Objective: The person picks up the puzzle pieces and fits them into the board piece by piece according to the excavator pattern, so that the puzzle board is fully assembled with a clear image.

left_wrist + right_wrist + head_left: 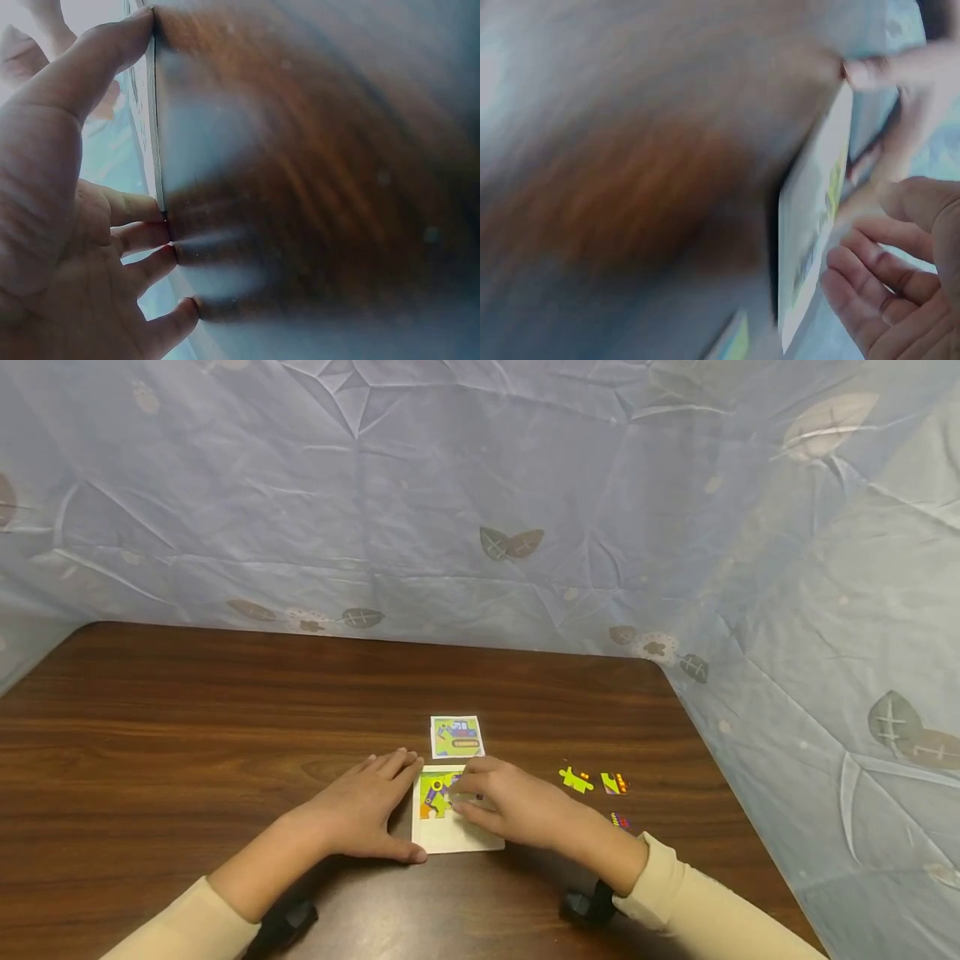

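A white puzzle board (pixel 457 838) lies on the table, with joined green, orange and purple pieces (pixel 432 795) along its far and left parts. My left hand (pixel 365 811) rests spread at its left side, the thumb at the near corner and the fingertips by the far corner. The left wrist view shows that thumb (pixel 97 64) at the board's edge. Over the board's right half bends my right hand (pixel 517 802), fingertips close above the pieces and hiding some of them. In the right wrist view, its thumb and loosely bent fingers (pixel 874 277) show nothing between them.
Just beyond the board lies a small picture card (pixel 457 737) of a digger-like vehicle. To the right are loose pieces: a green one (pixel 576 780), a green and red one (pixel 613 783) and a partly hidden purple-red one (pixel 621 820). A patterned cloth (pixel 450 510) hangs behind the table.
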Demonstrator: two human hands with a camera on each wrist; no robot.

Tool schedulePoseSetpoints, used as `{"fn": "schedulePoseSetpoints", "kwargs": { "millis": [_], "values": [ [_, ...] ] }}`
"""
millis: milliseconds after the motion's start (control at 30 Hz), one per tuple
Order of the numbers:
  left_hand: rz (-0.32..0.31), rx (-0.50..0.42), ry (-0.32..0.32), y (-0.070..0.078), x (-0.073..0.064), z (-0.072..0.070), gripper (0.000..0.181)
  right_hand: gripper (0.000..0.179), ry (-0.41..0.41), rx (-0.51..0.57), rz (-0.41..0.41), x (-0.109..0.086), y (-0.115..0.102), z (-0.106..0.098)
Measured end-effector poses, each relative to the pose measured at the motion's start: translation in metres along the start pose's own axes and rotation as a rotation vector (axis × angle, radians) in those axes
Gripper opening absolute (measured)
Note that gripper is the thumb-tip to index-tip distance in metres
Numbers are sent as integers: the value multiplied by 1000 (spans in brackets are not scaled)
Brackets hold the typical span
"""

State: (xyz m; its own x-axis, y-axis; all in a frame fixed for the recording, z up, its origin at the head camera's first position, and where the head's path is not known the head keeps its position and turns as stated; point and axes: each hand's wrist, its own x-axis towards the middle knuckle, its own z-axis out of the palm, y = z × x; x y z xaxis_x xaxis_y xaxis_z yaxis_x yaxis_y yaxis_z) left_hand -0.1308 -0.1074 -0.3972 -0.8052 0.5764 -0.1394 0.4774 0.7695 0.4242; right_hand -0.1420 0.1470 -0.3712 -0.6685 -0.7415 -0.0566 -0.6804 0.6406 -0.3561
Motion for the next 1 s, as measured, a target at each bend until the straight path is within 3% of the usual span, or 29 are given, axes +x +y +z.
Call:
{"fn": "schedulePoseSetpoints", "kwargs": {
  "millis": [233, 467, 800, 1000],
  "values": [
    [-7, -1, 0, 2, 0, -3, 120, 28, 80, 55, 64, -35, 33, -16],
    [-14, -3, -12, 3, 0, -1, 120, 25, 131, 36, 98, -75, 60, -14],
    [-10, -5, -14, 3, -1, 0, 119, 36, 91, -8, 139, -123, 71, -16],
    [-13, -8, -10, 3, -2, 0, 119, 40, 104, -88, 119, -138, 74, -13]
  ]
}}
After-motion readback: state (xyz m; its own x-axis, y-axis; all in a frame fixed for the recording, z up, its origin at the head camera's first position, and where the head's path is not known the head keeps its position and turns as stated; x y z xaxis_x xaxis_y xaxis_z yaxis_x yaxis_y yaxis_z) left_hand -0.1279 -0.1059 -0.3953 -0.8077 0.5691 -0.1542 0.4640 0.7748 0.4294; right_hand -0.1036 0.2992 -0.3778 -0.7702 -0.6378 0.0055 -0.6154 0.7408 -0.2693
